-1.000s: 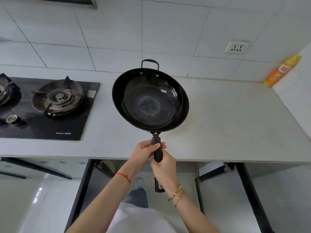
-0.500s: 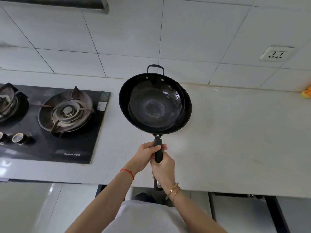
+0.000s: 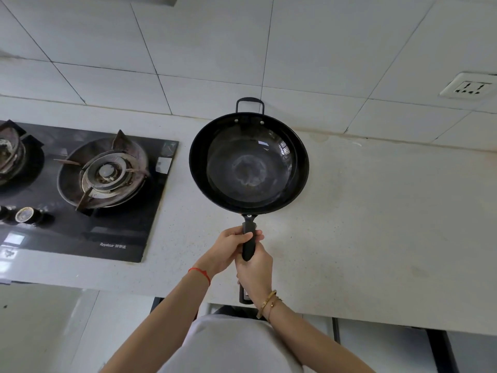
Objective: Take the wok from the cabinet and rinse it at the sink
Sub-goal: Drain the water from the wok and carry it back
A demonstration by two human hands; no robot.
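Hands first, in the head view: both wrap the long black handle (image 3: pixel 248 244) of the round black steel wok (image 3: pixel 248 162), which hangs level above the pale speckled stone countertop (image 3: pixel 376 224), well clear of its surface as far as the angle shows. The left hand (image 3: pixel 228 251), marked by a red thread at the wrist, curls around the upper part of the grip with fingers crossing the front. The right hand (image 3: pixel 255 273), with gold bangles at the wrist, closes around the lower part, so that the handle's end pokes out below it. Two hands on one handle make sense, in my judgement: the bowl sits far from the grip, and its weight would lever a single wrist downward.

The bowl faces up, showing a dull grey patch at its centre (residue or wear, I cannot tell which). Its small loop handle (image 3: pixel 249 103) points at the white tiled wall (image 3: pixel 215 49). To the left lies the black glass gas hob (image 3: pixel 107 211), near the wok but apart from it. No sink shows, so the rinsing looks to be ahead, with the wok probably in transit toward it.
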